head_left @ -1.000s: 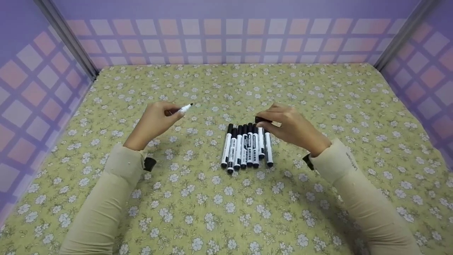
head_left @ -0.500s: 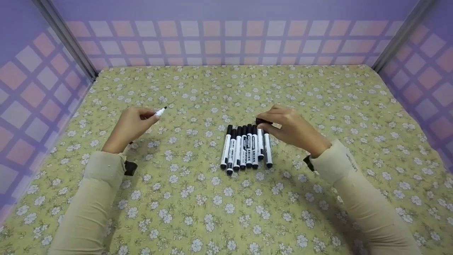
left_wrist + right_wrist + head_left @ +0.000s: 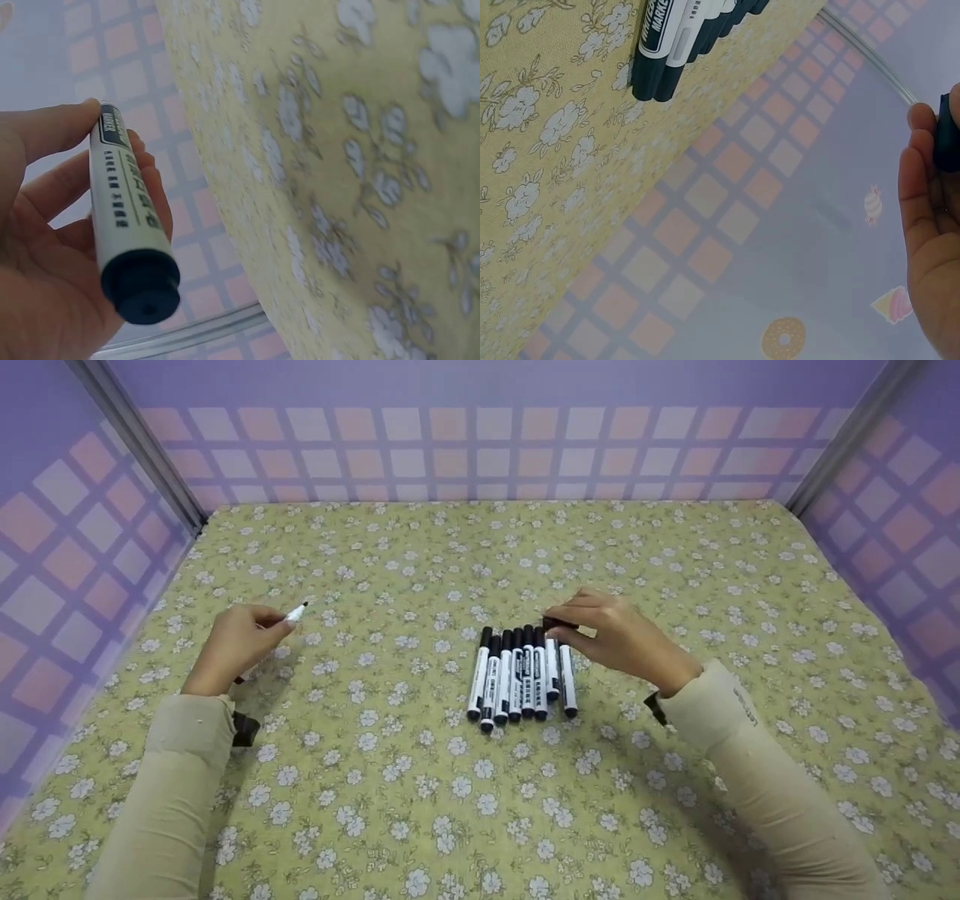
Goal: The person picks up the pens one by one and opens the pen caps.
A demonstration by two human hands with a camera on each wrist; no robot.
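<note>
My left hand (image 3: 238, 643) pinches an uncapped whiteboard marker (image 3: 127, 195) between thumb and fingers, over the left part of the table. Its white tip end and dark nib point up and to the right in the head view; its black butt end faces the left wrist camera. At the table's middle, my right hand (image 3: 611, 630) grips a black marker cap (image 3: 948, 139), close above the far end of a row of capped markers (image 3: 515, 682). Part of the cap is hidden by the fingers. The row's rightmost marker tops are covered by this hand in the head view.
A yellow flowered cloth (image 3: 420, 810) covers the table. Purple panels with pink and white squares (image 3: 495, 427) rise at the back and both sides, joined by grey corner posts (image 3: 142, 442). Black straps (image 3: 244, 729) sit at the wrists.
My left hand has moved left and a little nearer to me, carrying the uncapped marker away from the row. My right hand stays nearly in place with the cap.
</note>
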